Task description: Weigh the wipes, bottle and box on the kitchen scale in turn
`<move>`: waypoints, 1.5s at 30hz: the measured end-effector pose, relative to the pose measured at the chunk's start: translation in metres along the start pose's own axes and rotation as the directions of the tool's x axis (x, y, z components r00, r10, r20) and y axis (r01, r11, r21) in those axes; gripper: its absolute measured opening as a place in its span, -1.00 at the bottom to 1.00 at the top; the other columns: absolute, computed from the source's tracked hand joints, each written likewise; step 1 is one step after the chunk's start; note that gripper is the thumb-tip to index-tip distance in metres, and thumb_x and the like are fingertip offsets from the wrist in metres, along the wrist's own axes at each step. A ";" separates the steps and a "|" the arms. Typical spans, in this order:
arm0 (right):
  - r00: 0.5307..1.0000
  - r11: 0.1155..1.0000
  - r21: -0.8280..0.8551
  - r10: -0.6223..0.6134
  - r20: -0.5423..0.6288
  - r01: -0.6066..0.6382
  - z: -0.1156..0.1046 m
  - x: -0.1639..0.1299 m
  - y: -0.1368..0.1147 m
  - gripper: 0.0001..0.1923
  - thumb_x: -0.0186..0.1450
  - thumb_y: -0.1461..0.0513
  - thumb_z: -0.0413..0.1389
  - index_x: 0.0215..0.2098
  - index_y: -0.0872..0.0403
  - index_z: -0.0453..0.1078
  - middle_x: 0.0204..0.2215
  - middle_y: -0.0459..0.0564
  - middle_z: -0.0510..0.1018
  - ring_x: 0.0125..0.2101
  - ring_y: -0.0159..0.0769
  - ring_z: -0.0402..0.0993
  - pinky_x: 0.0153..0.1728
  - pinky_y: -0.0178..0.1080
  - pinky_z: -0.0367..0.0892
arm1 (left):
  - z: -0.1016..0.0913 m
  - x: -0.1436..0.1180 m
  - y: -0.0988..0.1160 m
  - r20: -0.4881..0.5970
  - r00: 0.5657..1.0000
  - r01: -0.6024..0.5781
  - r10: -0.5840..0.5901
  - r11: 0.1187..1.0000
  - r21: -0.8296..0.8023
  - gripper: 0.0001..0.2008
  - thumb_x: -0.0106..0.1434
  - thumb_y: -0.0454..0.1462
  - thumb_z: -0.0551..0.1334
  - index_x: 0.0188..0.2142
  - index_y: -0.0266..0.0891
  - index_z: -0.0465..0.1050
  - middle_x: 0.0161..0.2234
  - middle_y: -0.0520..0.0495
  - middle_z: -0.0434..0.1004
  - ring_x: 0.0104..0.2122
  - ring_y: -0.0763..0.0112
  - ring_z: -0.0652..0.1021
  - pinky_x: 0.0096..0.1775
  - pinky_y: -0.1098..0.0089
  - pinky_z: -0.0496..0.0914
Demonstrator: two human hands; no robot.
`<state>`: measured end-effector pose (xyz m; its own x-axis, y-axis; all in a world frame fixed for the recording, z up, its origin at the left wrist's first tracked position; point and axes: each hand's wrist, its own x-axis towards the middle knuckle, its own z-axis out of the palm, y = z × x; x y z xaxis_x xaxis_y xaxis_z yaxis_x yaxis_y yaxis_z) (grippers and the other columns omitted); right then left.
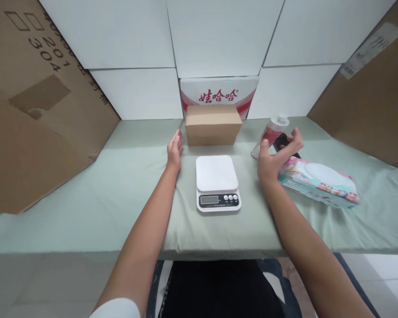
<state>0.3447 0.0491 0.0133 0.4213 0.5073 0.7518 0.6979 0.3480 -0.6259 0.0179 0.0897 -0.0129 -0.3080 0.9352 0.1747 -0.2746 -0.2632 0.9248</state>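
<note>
Broadly, white panels (pixel 215 37) fill the top of the frame, and the bench (pixel 86 212), under a pale green cloth, runs across its middle. A large carton (pixel 23 145) takes up the left side, printed with "201" and "304"; another carton (pixel 371 101) stands at the upper right with a pale label. At upper centre, against the panels, is a white box (pixel 218 88) with red lettering and red bands at its sides. Directly before it, partly covering it, sits a plain brown box (pixel 212 132). Right of centre lies a colourful pack (pixel 321 181) with a white oval on top. In the middle, a white scale (pixel 216 183) rests flat, its display and buttons toward the bottom edge.

Left of the brown box, the left hand (pixel 175 148) stands edge-down, its grip open and holding nothing. Right of centre, the right hand (pixel 278 157) has its grip wide, thumb and fingers well apart. Its thumb overlaps the clear bottle (pixel 272 132) with a red label; whether they touch, I cannot tell. Smallest, a black object (pixel 281 141) shows partly behind the right hand, beside the bottle.
</note>
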 end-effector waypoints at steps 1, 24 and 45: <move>0.998 0.998 0.002 0.067 -0.014 -0.067 0.004 0.000 0.008 -0.07 0.23 0.09 0.23 0.47 -0.08 -0.07 0.38 0.25 0.16 0.37 0.16 0.21 0.34 0.33 0.23 | 0.000 0.000 0.001 -0.012 1.000 -0.002 0.002 1.000 -0.008 -0.40 0.36 0.07 0.23 0.28 -0.11 0.52 0.48 -0.14 0.29 0.50 0.17 0.27 0.47 0.16 0.20; 0.751 0.733 0.587 -0.161 0.641 -0.344 0.009 -0.037 -0.072 -0.46 0.18 -0.05 0.46 0.02 -0.03 0.52 -0.08 0.05 0.70 -0.04 -0.08 0.66 0.10 -0.02 0.58 | 0.000 0.001 0.001 -0.028 1.000 -0.003 0.001 0.998 -0.056 -0.52 0.37 0.01 0.23 0.18 -0.10 0.59 0.43 -0.13 0.38 0.46 0.18 0.35 0.45 0.15 0.27; 0.854 0.685 0.510 0.434 0.288 -0.520 0.014 0.004 -0.007 -0.70 0.35 -0.05 0.05 -0.11 -0.06 0.40 -0.25 -0.04 0.61 -0.31 -0.31 0.61 -0.36 -0.27 0.48 | 0.002 -0.003 0.007 -0.050 0.999 -0.005 0.004 1.000 -0.015 -0.51 0.42 0.00 0.20 0.20 -0.15 0.56 0.42 -0.19 0.40 0.45 0.16 0.37 0.43 0.17 0.30</move>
<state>0.3335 0.0594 0.0176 0.4957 0.8111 0.3106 -0.0367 0.3768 -0.9256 0.0184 0.0852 -0.0059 -0.3541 0.9212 0.1614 -0.2871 -0.2713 0.9187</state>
